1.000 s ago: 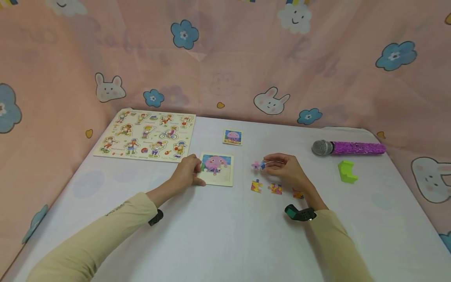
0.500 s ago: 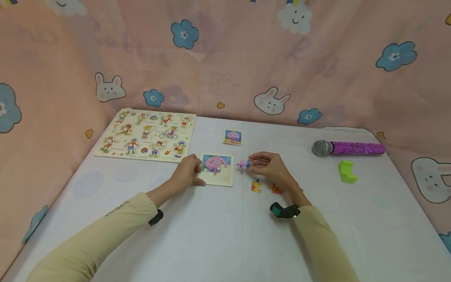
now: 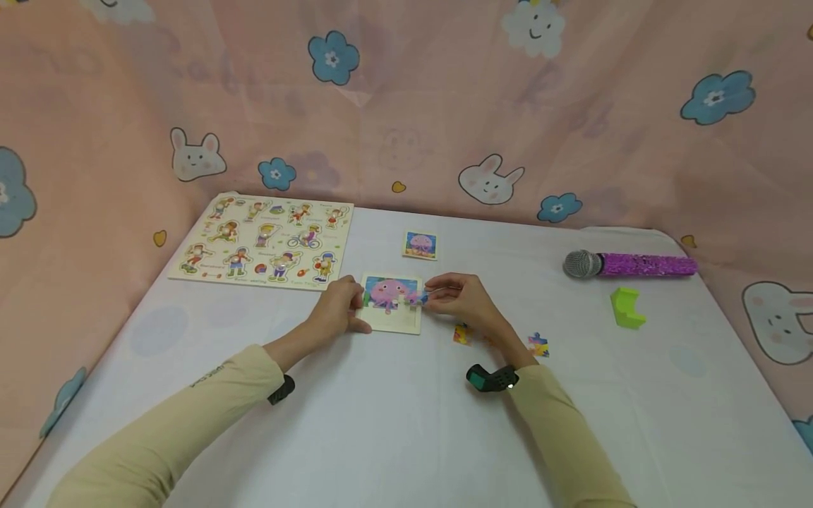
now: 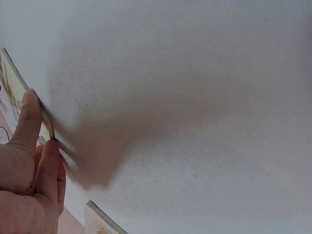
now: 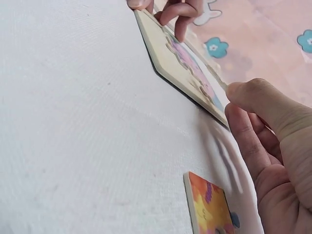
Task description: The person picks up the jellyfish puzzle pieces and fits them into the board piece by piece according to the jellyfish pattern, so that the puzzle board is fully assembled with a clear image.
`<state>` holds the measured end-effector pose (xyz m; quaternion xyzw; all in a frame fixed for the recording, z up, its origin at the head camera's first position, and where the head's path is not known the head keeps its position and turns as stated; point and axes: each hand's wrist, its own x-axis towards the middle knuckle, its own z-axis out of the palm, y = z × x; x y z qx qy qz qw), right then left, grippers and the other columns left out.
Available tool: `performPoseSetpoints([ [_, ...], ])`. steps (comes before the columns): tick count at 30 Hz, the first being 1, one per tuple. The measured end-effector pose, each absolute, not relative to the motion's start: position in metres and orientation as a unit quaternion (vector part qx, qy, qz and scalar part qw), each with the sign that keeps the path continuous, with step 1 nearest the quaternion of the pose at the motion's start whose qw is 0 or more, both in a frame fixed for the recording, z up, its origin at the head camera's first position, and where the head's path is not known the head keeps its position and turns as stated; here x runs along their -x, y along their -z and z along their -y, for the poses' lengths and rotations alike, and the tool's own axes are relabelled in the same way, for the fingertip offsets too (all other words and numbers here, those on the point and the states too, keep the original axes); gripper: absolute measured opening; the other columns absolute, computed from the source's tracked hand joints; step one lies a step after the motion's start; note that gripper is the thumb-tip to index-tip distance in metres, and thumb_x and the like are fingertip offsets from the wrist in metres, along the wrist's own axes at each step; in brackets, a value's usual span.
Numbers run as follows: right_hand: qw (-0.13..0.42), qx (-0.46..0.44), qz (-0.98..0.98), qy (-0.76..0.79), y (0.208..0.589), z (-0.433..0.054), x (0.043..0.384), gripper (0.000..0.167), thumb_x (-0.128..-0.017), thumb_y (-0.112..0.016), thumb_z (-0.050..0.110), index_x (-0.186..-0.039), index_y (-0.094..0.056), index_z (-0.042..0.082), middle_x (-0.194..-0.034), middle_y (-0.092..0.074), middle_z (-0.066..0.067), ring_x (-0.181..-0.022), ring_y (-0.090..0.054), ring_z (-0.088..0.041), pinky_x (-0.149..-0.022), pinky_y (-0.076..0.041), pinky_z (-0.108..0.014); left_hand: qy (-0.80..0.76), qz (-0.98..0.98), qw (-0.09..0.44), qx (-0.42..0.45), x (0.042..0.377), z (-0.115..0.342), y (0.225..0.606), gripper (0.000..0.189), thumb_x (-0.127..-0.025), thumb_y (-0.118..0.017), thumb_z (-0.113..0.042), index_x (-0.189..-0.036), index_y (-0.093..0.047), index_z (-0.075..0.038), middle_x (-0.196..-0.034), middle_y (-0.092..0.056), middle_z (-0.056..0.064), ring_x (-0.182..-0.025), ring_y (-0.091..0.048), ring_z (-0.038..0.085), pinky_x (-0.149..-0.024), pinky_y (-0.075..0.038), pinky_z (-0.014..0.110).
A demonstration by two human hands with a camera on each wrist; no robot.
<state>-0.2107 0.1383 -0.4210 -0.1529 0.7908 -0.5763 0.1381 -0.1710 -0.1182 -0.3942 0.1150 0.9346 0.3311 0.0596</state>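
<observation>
A small square puzzle board (image 3: 392,322) with a partly filled pink octopus picture lies mid-table. My left hand (image 3: 338,310) holds its left edge; in the left wrist view, the thumb and fingers of my left hand (image 4: 34,161) grip a corner of the board (image 4: 15,80). Over the board's right side, my right hand (image 3: 466,305) pinches a pink and blue jigsaw piece (image 3: 416,298). Whether the piece touches the board I cannot tell. In the right wrist view my right hand (image 5: 273,141) hides that piece, beside the board's edge (image 5: 168,61).
Orange-yellow jigsaw pieces (image 3: 461,334) lie below my right hand, one partly covered; another piece (image 3: 538,345) is right of the wrist. Behind the board is a small octopus card (image 3: 420,245). A large picture board (image 3: 263,242), purple microphone (image 3: 635,265) and green block (image 3: 627,308) lie around.
My right hand has carried the pinched jigsaw piece leftward, from the open table to over the board's right side. My left hand has stayed on the board.
</observation>
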Motion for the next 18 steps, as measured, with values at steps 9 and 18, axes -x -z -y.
performPoseSetpoints([
  [9, 0.113, 0.178, -0.806, 0.553, 0.422, -0.123, 0.212, 0.034, -0.078, -0.075, -0.002, -0.11, -0.064, -0.009, -0.107, -0.066, -0.023, -0.089, -0.066, -0.024, -0.076, -0.051, -0.018, -0.336, -0.933, 0.06, -0.116, 0.17, 0.118, 0.393, 0.038, -0.06, -0.089, -0.006, -0.076, -0.056, 0.003, -0.077, -0.045, 0.007, -0.07, -0.043, 0.017, -0.059, -0.036, 0.025],
  [18, 0.097, 0.183, -0.833, 0.513, 0.417, -0.114, 0.21, 0.031, -0.077, -0.076, -0.001, -0.105, -0.067, -0.005, -0.102, -0.069, -0.018, -0.085, -0.066, -0.022, -0.075, -0.052, -0.022, -0.335, -0.933, 0.055, -0.121, 0.17, 0.118, 0.394, 0.039, -0.059, -0.09, -0.005, -0.075, -0.055, 0.002, -0.076, -0.045, 0.006, -0.069, -0.043, 0.017, -0.059, -0.036, 0.024],
])
